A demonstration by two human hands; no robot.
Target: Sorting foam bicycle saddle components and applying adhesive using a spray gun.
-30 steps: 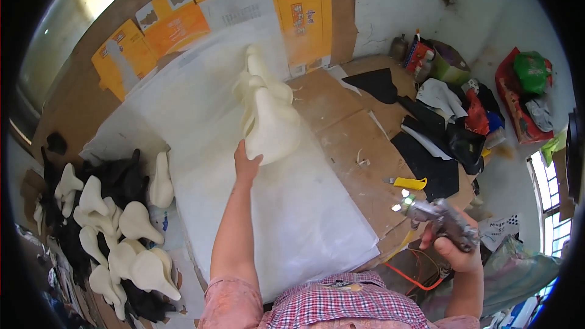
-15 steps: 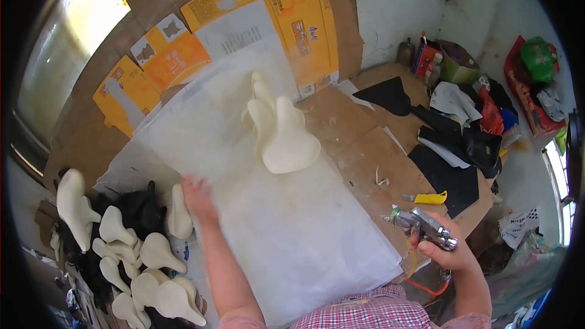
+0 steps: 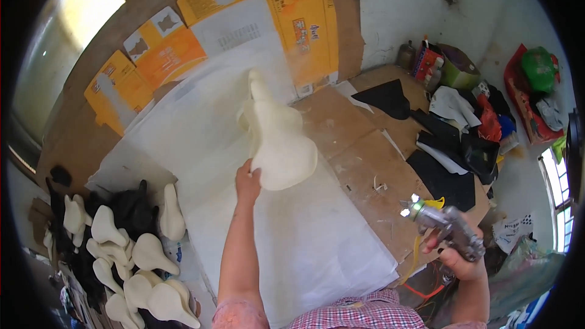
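My right hand [image 3: 463,261] is wrapped around a metal spray gun [image 3: 456,230], its nozzle pointing up and leftward. To my left, cream seat-shaped pieces [image 3: 164,303] lie heaped among black ones [image 3: 131,210]. Ahead, my left hand [image 3: 247,184] pinches the near left edge of a cream saddle form [image 3: 285,155], which sits over white sheeting [image 3: 311,250]. More cream forms [image 3: 256,85] show behind it, and beyond stand yellow cardboard panels [image 3: 303,36].
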